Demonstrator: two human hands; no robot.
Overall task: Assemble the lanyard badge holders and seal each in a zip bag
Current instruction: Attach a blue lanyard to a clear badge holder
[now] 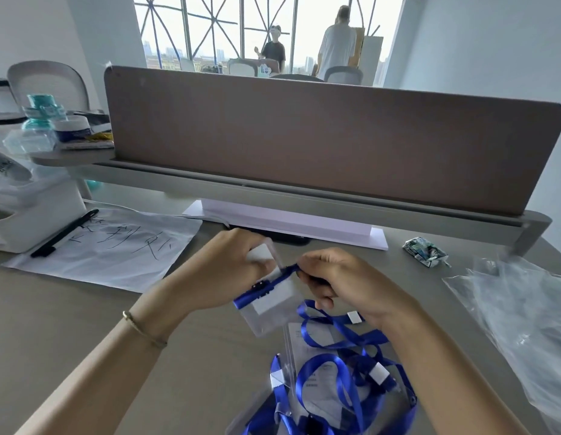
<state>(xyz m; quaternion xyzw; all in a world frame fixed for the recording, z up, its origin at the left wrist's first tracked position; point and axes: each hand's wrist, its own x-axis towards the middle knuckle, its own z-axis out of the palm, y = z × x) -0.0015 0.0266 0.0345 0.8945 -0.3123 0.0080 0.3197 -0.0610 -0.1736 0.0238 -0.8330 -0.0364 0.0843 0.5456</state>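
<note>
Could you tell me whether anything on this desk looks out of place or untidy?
A crumpled printed wrapper lies like litter on the grey desk, and loose blue ribbon lanyards sprawl tangled over clear zip bags.

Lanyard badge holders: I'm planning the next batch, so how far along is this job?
In hand: the left hand holds a badge holder while the right hand pinches the blue lanyard at its top edge. Bagged lanyards near the desk's edge look done, seals unclear. Empty zip bags remain.
</note>
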